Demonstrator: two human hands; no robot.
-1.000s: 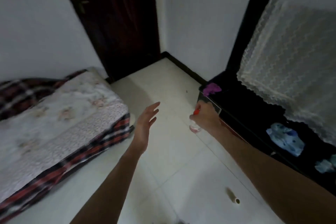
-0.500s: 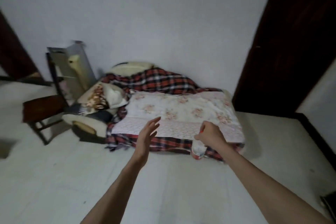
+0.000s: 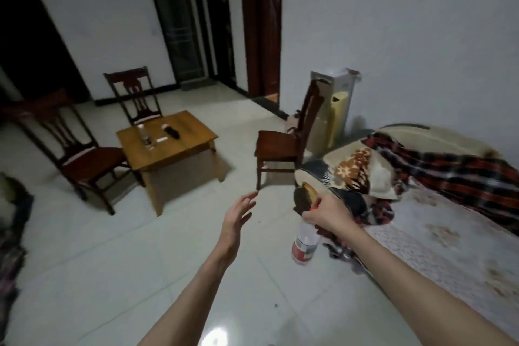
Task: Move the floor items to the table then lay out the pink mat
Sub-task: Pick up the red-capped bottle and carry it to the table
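Right grip: the right hand (image 3: 327, 212) was closed around the neck of a clear plastic bottle (image 3: 304, 244); a bit of red cap was seen at the fingers.
Bottle: it was hung below the right hand, slightly tilted, with a red label on its lower part, above the floor (image 3: 140, 261) and just beside the edge of the bed (image 3: 438, 239).
Left grip: the left hand (image 3: 237, 220) was held released, fingers spread, nothing in it, in the air to the left of the bottle and apart from it.
Bed: a floral cover and a red plaid blanket (image 3: 455, 166) were seen on it, with a patterned pillow (image 3: 362, 171) at its near end.
Counter: the small wooden counter (image 3: 168, 143) was seen well ahead to the left, with a second bottle (image 3: 143, 135), a dark item (image 3: 172, 130) and a small white item on top; the last two were too blurred to identify.
Chairs: three dark wooden chairs were noted around the counter, one (image 3: 283, 143) between it and the bed.
Pink mat: not identified in the view.
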